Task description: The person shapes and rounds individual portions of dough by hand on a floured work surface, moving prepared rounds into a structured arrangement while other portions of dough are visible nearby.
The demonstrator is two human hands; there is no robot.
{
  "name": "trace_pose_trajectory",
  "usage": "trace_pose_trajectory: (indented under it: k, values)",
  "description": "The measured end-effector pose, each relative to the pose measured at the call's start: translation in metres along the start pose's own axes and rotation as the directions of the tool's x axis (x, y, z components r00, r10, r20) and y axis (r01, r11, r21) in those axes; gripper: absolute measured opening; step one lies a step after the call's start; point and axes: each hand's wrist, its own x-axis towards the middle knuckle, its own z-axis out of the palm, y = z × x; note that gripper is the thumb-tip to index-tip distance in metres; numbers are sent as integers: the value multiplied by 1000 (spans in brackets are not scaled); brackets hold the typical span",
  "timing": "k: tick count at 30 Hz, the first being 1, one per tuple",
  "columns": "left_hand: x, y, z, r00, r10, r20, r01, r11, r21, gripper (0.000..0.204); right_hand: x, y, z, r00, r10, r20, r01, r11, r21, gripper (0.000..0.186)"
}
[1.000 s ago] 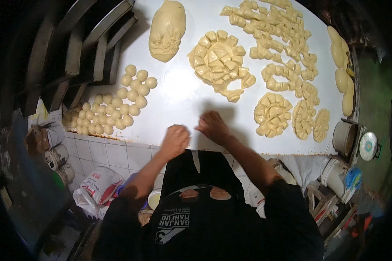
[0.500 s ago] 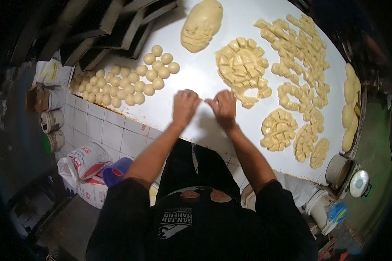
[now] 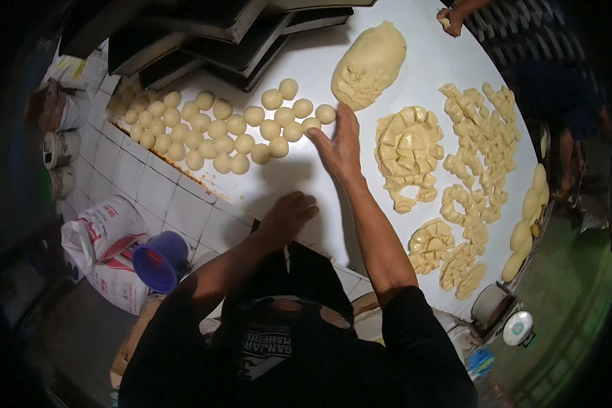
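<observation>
My right hand (image 3: 340, 146) reaches to the right end of a group of round dough balls (image 3: 216, 129). Its thumb and fingers are apart, the thumb against one dough ball (image 3: 311, 125) and the fingertips beside another ball (image 3: 326, 113). Nearer my body, above the table's front edge, is my left hand (image 3: 289, 214). Its fingers are curled in, and the palm side is hidden, so anything inside cannot be seen. Just beyond my right fingertips rests a large lump of dough (image 3: 370, 64). Right of my forearm lies a round of cut dough (image 3: 409, 153).
More cut dough pieces (image 3: 483, 149) cover the table's right part, with long dough loaves (image 3: 529, 217) along that edge. Dark metal trays (image 3: 234, 51) overhang the back left. A co-worker's hand (image 3: 450, 22) holds dough at the far edge. A purple bucket (image 3: 160, 260) stands below left.
My hands have separated: the right moved away to the dough balls, the left dropped back toward my body. The view has shifted, and a co-worker's hand now shows at the far edge.
</observation>
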Motion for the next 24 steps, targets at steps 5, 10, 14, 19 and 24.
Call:
trace_pose_trajectory:
  k: [5, 10, 14, 19, 24]
  values:
    - [44, -49, -30, 989, 32, -147, 8, 966, 257, 29, -141, 25, -9, 988, 152, -17, -152, 988, 23, 37]
    - [76, 3, -43, 990, -57, -126, 118, 825, 553, 59, -219, 66, -87, 770, 595, -229, -611, 792, 4, 46]
    - [71, 81, 26, 921, -383, 69, 388, 885, -259, 49, -189, 108, -101, 847, 177, -501, -270, 956, -119, 50]
    - [33, 128, 58, 540, -679, 497, 662, -22, -749, 48, -245, 85, -71, 970, -181, 161, 126, 944, 306, 37]
    - [-61, 127, 28, 669, -665, 332, 730, 501, -465, 37, -210, 125, -140, 852, 71, -518, -200, 960, -198, 45]
